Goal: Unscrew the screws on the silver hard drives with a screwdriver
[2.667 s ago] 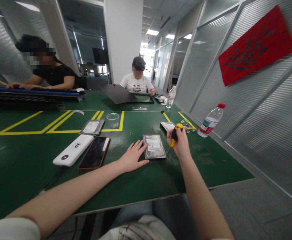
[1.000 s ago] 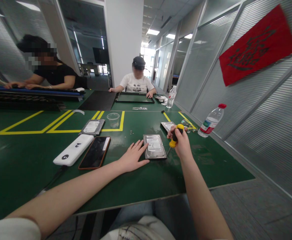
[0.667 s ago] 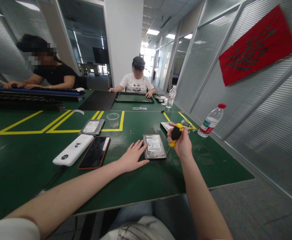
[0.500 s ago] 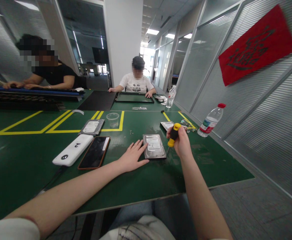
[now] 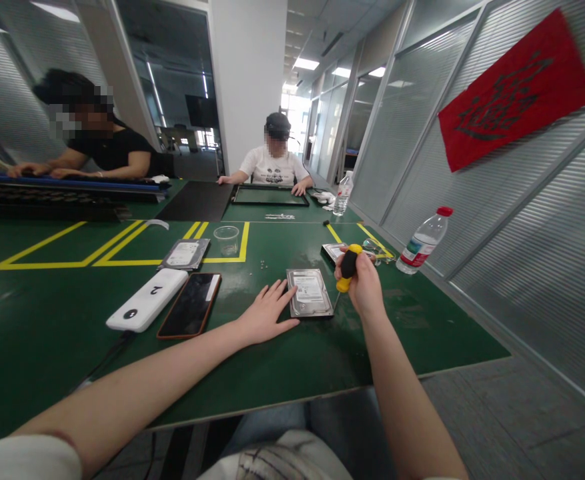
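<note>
A silver hard drive (image 5: 311, 293) with a white label lies flat on the green table (image 5: 252, 380) in front of me. My left hand (image 5: 267, 313) rests with spread fingers on the table, its fingertips against the drive's left edge. In my right hand (image 5: 366, 283) is a yellow and black screwdriver (image 5: 349, 268), held tilted with its thin shaft pointing down at the drive's lower right corner. Whether the tip sits in a screw is too small to tell. Just behind my right hand, a second hard drive (image 5: 331, 253) is partly hidden.
Left of my hands lie a phone (image 5: 190, 305), a white power bank (image 5: 147, 300) with a cable, and another hard drive (image 5: 185, 254). A clear plastic cup (image 5: 227, 241) and tiny loose pieces sit beyond. A water bottle (image 5: 425, 241) stands right. Two people sit across the table.
The screwdriver handle has turned slightly in my right hand, whose fingers have shifted a little. My left hand and the hard drive stay in place.
</note>
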`<state>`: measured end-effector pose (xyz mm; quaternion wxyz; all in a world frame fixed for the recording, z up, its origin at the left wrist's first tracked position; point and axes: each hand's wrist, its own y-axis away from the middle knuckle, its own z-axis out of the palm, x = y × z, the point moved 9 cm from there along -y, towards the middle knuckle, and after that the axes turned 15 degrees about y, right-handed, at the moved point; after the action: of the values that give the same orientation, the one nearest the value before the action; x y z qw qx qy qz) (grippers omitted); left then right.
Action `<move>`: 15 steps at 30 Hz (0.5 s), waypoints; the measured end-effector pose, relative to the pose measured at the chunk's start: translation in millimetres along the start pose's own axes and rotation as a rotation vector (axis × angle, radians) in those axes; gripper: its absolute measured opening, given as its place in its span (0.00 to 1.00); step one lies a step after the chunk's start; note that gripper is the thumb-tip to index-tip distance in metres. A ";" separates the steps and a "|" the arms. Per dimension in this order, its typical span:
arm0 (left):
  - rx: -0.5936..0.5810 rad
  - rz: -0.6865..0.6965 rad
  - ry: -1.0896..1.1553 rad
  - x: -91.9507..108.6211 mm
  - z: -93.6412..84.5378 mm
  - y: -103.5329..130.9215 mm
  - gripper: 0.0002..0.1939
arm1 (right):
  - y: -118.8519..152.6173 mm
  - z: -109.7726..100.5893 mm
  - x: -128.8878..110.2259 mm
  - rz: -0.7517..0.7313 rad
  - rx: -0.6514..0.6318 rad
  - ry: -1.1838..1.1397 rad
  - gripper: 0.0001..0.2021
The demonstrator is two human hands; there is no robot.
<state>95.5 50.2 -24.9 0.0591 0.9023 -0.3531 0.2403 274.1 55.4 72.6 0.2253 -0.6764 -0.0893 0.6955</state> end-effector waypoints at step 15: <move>-0.002 -0.003 0.010 -0.2 -2.2 1.8 0.40 | -8.3 -11.3 -30.2 -0.115 0.119 0.595 0.10</move>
<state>93.4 49.5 -23.2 0.0622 0.9016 -0.3514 0.2444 286.3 47.6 102.6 0.3195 -0.8298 -0.0166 0.4572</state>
